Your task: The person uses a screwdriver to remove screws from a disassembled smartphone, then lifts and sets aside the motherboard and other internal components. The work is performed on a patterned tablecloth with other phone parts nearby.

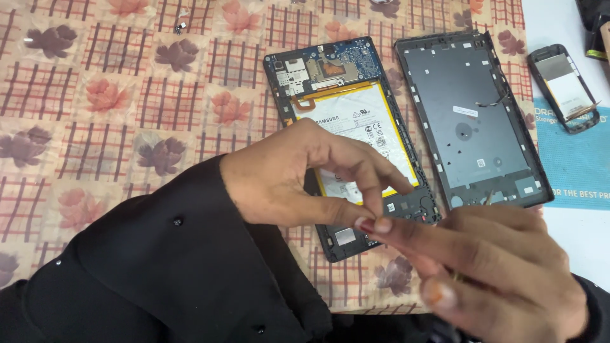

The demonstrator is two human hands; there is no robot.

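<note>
— What is the left hand [298,181] doing just now?

— Its thumb and forefinger are pressing together in a fine pinch, meeting the fingertips of the right hand [502,267] just in front of the opened tablet [352,136]. Whatever is passing between them is too small to make out; likely a screw or clip, judging by how tight the grip is.

— And the right hand's grip?

— It is closing on a thin yellowish tool [488,198], whose tip is poking up past the knuckles. The hand is blurring, so the exact hold cannot be told.

— Where is the tablet lying?

— Flat, insides up, on the surface under the hands, probably so that its parts stay reachable. A blue circuit board is sitting at its far end, with a broad white battery edged in yellow filling the middle.

— What is lying around it?

— Just right of the tablet, the removed back cover [473,121] is resting inner face up, dark grey, matte plastic. Further right of the tablet, a small phone frame [565,89] is sitting on a blue mat [581,171]. A checked, leaf-printed cloth [127,95] is covering the surface beneath the tablet.
</note>
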